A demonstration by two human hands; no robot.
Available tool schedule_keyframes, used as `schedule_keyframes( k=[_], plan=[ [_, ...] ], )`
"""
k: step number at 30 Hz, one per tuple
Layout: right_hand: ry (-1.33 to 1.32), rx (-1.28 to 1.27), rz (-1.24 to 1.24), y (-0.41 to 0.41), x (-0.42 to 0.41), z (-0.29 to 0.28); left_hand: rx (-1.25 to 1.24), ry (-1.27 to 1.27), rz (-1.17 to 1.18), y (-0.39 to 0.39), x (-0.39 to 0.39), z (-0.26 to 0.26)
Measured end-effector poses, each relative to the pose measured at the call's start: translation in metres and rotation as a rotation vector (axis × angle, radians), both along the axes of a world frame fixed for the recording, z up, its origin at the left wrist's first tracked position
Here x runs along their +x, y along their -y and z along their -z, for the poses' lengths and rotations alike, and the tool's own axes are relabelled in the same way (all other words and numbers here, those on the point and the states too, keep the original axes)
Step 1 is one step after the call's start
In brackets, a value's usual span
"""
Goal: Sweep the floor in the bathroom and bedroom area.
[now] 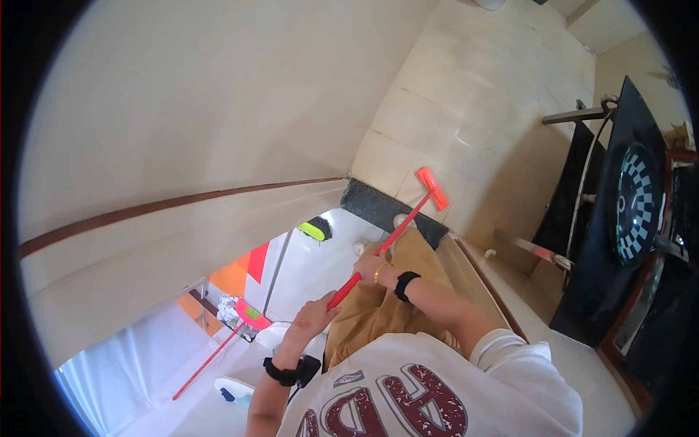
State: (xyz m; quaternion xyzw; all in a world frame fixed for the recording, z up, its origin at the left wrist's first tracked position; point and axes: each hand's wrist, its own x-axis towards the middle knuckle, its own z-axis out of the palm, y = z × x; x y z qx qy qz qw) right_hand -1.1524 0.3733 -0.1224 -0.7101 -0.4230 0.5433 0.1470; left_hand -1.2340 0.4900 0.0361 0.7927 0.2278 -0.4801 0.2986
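Note:
Both hands grip the red pole of a floor-cleaning tool [408,218], which slants away from me over my legs. Its flat orange-red head [432,189] rests on the beige tiled floor [464,98], just past a dark stone threshold [382,210]. I cannot tell whether the head carries bristles or a rubber blade. My left hand [315,317] closes around the upper end of the pole. Farther down the pole, my right hand [371,267] is wrapped around it. One of my shoes [404,220] is at the threshold, beside the pole.
A black glass washbasin [633,205] with a checkered pattern juts out at the right on a metal frame. Beige wall [218,98] rises at the left. A green-and-black brush head [314,230] lies on white floor. A pink broom or dustpan with a red handle [210,359] stands lower left.

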Motion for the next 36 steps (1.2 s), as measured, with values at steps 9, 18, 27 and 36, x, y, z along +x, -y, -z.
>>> schedule_keyframes(
  k=[9,18,27,36],
  plan=[
    [0.114,-0.009,0.133,-0.032,-0.09,0.026,-0.137,0.079,-0.006,-0.05,-0.069,0.014],
    [0.167,-0.015,0.258,-0.088,-0.209,0.024,0.009,0.002,0.183,-0.108,-0.183,0.02],
    [0.102,0.02,0.255,-0.156,-0.287,0.0,-0.07,0.127,0.11,-0.171,-0.264,0.002],
    [0.106,-0.071,0.208,-0.117,-0.273,0.017,-0.045,0.074,0.147,-0.135,-0.262,0.018]
  ],
)
